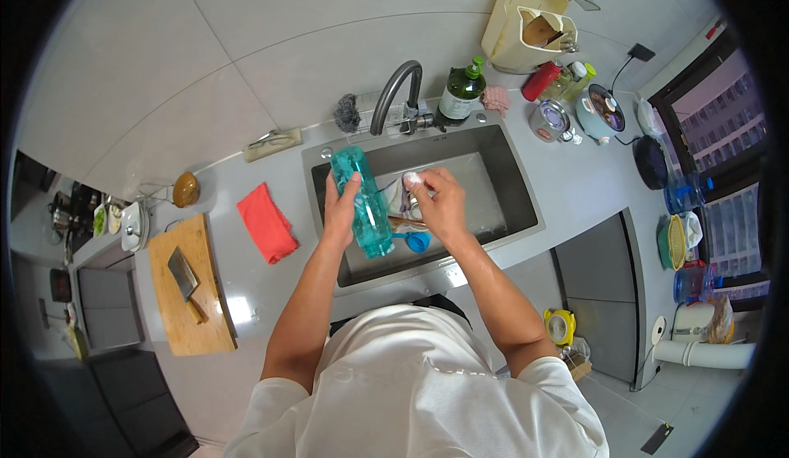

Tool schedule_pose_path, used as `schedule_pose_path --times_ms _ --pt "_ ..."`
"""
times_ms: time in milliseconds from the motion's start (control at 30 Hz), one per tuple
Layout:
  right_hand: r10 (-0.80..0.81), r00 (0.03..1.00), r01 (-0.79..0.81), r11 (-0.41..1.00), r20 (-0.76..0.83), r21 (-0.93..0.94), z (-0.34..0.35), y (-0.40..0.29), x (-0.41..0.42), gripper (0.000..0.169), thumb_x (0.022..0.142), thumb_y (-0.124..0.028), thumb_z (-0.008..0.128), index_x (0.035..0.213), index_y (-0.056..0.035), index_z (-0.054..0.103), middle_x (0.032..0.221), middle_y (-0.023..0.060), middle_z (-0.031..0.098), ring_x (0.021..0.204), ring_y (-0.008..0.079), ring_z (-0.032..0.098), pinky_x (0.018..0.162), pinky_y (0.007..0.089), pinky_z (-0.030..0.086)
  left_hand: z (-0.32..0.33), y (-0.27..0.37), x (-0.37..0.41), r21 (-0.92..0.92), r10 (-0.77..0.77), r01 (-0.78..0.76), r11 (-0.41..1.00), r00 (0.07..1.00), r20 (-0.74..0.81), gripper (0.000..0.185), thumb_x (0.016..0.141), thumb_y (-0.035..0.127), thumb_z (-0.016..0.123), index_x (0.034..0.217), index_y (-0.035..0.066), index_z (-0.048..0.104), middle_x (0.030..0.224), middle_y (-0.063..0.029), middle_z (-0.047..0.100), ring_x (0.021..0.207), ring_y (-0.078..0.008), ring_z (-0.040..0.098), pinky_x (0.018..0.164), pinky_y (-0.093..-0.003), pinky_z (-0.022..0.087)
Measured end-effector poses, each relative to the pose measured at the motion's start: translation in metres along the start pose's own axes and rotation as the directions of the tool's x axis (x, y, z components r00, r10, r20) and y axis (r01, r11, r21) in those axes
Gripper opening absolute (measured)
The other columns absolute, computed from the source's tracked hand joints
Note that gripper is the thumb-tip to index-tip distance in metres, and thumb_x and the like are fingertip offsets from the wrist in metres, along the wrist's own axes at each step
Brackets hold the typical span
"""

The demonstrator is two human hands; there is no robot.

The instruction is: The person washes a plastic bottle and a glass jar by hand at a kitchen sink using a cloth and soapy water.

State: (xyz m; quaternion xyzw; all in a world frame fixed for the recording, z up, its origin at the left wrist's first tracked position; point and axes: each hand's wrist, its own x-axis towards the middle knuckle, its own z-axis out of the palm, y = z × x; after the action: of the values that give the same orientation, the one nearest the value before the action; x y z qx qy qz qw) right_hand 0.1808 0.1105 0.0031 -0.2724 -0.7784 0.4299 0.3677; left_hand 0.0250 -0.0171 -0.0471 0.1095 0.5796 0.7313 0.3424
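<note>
My left hand is wrapped around a teal see-through plastic bottle, held tilted over the sink. White suds or droplets show on its wall. To the right, the fingers of my right hand pinch a small white thing, perhaps foam or a wad; its exact kind is unclear. Below the hands, inside the basin, lie a blue plastic cup or cap and a striped cloth. Thin brown sticks are partly hidden there by the bottle.
A dark curved faucet rises behind the basin, beside a green pump bottle. Left of the sink lie a red cloth and a wooden cutting board bearing a cleaver. An electric pot stands at the right.
</note>
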Motion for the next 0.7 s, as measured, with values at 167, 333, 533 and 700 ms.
schedule_pose_path --times_ms 167,333,533,700 --pt "-0.118 0.993 0.103 0.941 -0.025 -0.323 -0.011 -0.004 0.025 0.023 0.090 -0.026 0.071 0.079 -0.0072 0.062 0.075 0.0106 0.054 0.073 0.0331 0.056 0.062 0.0459 0.044 0.003 0.001 -0.001 0.134 -0.038 0.037 0.990 0.999 0.008 0.070 0.095 0.033 0.070 0.151 0.009 0.037 0.132 -0.0079 0.056 0.115 -0.0188 0.057 0.096 -0.0351 0.050" --pt "-0.171 0.985 0.159 0.875 0.016 -0.456 -0.014 0.005 0.046 0.027 0.089 -0.025 0.073 0.078 -0.0031 0.062 0.070 0.0107 0.052 0.068 0.0308 0.055 0.060 0.0413 0.043 -0.004 0.002 0.001 0.160 -0.048 0.044 0.986 0.999 0.022 0.074 0.094 0.035 0.071 0.153 0.009 0.035 0.131 -0.0095 0.057 0.115 -0.0192 0.058 0.095 -0.0353 0.051" --pt "0.238 0.965 -0.236 0.971 0.109 -0.030 -0.020 -0.013 0.054 0.032 0.102 -0.031 0.061 0.084 -0.0041 0.063 0.084 -0.0002 0.065 0.079 0.0052 0.057 0.065 0.0314 0.046 -0.012 0.000 0.000 0.188 -0.137 0.122 0.974 0.988 0.069 0.075 0.093 0.034 0.072 0.153 0.009 0.033 0.133 -0.0106 0.056 0.118 -0.0201 0.056 0.099 -0.0366 0.049" --pt "0.272 0.933 -0.357 0.616 0.236 0.703 -0.001 -0.007 0.052 0.027 0.105 -0.031 0.057 0.104 -0.0048 0.063 0.107 0.0028 0.067 0.096 0.0113 0.060 0.080 0.0293 0.050 -0.010 -0.004 0.001 0.069 -0.042 0.025 0.997 0.967 0.250 0.087 0.083 0.022 0.082 0.153 0.009 0.032 0.132 -0.0095 0.056 0.123 -0.0198 0.054 0.105 -0.0377 0.045"
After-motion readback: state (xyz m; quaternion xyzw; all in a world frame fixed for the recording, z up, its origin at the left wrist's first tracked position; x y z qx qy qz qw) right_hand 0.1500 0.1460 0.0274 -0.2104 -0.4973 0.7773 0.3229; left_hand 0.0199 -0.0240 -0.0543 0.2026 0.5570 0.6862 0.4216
